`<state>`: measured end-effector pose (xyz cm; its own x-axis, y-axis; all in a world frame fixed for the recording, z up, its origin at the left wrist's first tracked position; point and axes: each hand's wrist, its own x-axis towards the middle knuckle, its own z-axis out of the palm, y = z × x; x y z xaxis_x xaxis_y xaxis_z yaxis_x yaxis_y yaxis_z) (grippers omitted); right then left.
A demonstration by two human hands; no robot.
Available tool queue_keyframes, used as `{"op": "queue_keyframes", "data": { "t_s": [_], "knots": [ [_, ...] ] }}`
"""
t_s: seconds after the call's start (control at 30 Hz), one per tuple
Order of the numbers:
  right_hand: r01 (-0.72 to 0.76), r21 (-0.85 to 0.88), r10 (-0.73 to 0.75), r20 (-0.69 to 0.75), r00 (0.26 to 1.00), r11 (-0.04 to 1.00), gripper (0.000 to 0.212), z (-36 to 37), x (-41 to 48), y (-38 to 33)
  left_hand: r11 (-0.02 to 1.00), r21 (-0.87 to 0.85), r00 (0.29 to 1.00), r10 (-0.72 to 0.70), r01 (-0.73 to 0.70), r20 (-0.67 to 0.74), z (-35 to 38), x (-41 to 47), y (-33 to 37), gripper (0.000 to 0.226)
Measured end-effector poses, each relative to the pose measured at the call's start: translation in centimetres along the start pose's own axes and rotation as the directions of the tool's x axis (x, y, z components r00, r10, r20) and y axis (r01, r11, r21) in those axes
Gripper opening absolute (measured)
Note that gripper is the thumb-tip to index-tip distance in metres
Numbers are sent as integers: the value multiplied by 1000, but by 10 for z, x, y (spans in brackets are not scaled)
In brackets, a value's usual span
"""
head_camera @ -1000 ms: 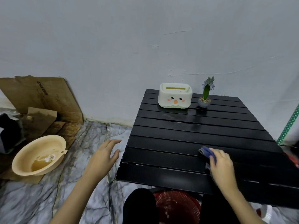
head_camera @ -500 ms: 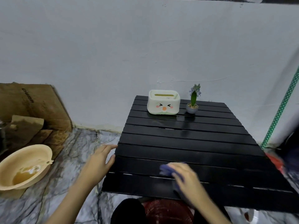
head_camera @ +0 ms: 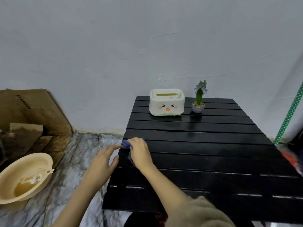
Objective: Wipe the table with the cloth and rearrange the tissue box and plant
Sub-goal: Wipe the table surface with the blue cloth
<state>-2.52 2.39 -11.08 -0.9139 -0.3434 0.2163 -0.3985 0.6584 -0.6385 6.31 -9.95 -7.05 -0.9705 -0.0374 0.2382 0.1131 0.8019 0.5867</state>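
Blue cloth [head_camera: 126,143] mostly hidden under right hand [head_camera: 140,152] at table [head_camera: 205,158] edge

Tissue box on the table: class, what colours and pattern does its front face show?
The tissue box is cream-white with a squinting cartoon face, pink cheeks and orange nose; seen in the head view.

We are in a plain room of a home: a painted white wall [head_camera: 147,46], a marble-patterned floor [head_camera: 78,154], flattened cardboard [head_camera: 32,112] leaning in the corner, a plastic basin [head_camera: 24,176] of murky water, and a small black slatted tabletop [head_camera: 205,145] against the wall.
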Motion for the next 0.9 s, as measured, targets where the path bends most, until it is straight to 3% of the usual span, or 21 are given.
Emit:
{"op": "queue_keyframes", "data": {
  "t_s": [0.13,0.23,0.37,0.47,0.57,0.67,0.77,0.9],
  "knots": [
    [185,86,-195,126,973,979,34,-19,-66,4,1000,8,1000,-19,19,7,5,6,-4,33],
    [158,95,-170,140,975,983,39,-70,-104,42,999,-32,1000,-9,9,11,11,5,0,32],
    [-56,-65,45,-147,988,996,33,-109,-74,106,999,-45,1000,-10,9,-10,15,1,1,32],
    [-179,-87,153,-245,957,980,34,-92,-11,105,999,-39,1000,-6,6,-5,19,3,-3,32],
    [-158,-106,132,-214,968,982,27,-48,47,73,999,-35,1000,11,-11,-17,21,7,-5,32],
    [-31,-62,25,-94,995,998,24,-2,71,27,999,-32,999,43,-43,-24,22,10,-4,31],
    [127,-36,-122,122,985,991,23,19,55,-7,997,-41,998,56,-58,-40,21,12,0,30],
    [166,65,-173,116,978,984,23,-3,-8,2,998,-59,999,24,-27,-47,24,8,6,33]
  ]
}}
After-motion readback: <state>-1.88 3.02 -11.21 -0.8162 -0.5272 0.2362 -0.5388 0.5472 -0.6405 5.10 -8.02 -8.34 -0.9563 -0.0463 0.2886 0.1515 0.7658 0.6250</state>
